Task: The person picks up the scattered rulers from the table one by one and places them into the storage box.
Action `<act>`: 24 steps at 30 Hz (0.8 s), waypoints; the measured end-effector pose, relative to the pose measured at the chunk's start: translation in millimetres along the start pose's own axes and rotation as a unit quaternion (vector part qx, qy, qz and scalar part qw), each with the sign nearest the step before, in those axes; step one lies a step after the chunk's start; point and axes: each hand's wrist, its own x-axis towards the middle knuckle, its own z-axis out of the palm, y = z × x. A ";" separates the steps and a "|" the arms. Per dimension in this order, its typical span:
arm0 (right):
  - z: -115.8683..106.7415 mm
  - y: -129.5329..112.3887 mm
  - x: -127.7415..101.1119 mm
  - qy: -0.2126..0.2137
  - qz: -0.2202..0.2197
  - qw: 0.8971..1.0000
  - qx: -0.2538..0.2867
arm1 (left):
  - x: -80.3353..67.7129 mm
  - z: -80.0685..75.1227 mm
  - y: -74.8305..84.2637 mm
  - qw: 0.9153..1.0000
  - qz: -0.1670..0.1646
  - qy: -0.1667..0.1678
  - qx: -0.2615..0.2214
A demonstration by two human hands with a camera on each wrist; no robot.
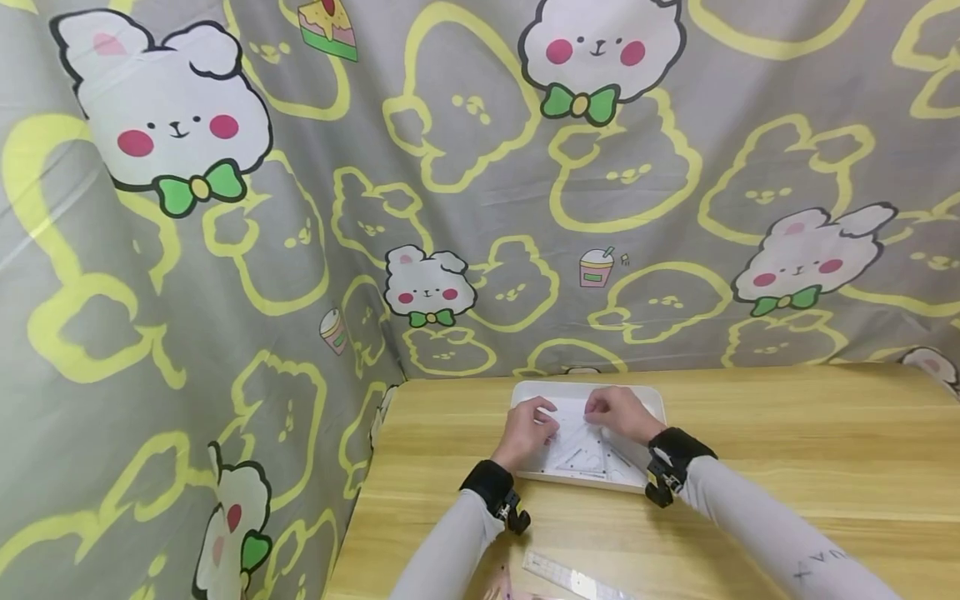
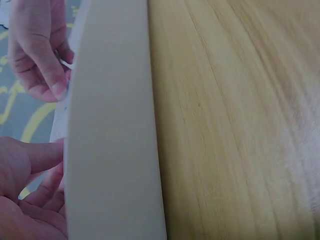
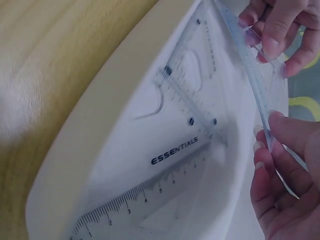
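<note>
A white shallow tray (image 1: 555, 479) stands on the wooden table, with both hands over it. My right hand (image 3: 287, 185) pinches the lower end of a clear set square (image 3: 254, 80), which shows nearly edge-on in the right wrist view. At its other end, the fingers of my left hand (image 3: 287, 32) grip it too. Below them in the tray lie more clear set squares, one with small round dark marks (image 3: 187, 100) and one lettered ESSENTIALS (image 3: 135, 182). In the left wrist view, the tray's side wall (image 2: 112, 120) hides most of what the hands hold.
A clear straight ruler (image 1: 573, 577) lies on the table in front of the tray. Beside it, a pinkish clear piece (image 1: 497, 583) is cut off by the frame's lower edge. Patterned grey curtains (image 1: 480, 208) hang behind and left of the table (image 1: 787, 442).
</note>
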 end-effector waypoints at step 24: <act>12.3 12.3 -3.1 -0.009 0.018 0.999 -0.042 | 1.2 18.8 -7.9 0.980 -0.005 0.064 0.190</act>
